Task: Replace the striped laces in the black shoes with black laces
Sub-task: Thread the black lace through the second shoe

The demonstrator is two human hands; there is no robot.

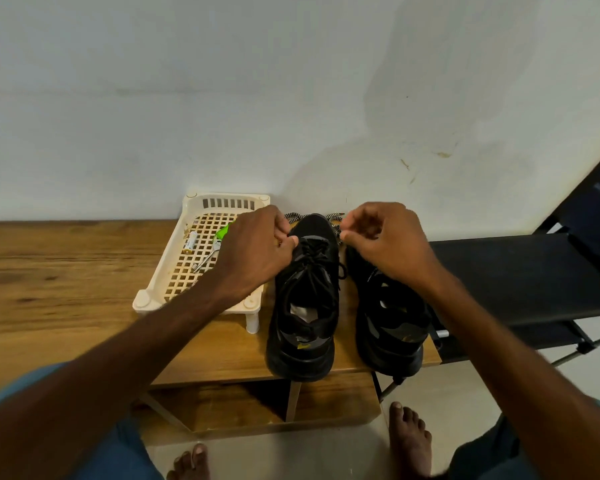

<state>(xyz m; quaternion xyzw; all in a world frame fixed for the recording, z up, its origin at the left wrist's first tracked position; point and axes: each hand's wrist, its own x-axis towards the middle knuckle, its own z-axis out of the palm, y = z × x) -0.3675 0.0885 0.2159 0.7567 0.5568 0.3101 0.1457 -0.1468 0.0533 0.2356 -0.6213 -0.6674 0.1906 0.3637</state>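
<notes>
— On table (66, 271): left shoe (305, 306), right shoe (392, 323), two in all, side by side. One tray (142, 301) alongside.
— Laces?
— Black lace (312, 258) threaded in left shoe; two striped lace (333, 220) loops behind toes.
— Hands?
— Two. Left hand (257, 251) pinching black lace; right hand (388, 237) curled at toe, grip unclear.

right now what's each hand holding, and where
Left hand and right hand each pinch a lace at the left-side shoe's toe end, one per side; black or striped unclear.

Bare tabletop (59, 271) left of tray (227, 202); narrow gap between shoes (302, 351)
</notes>
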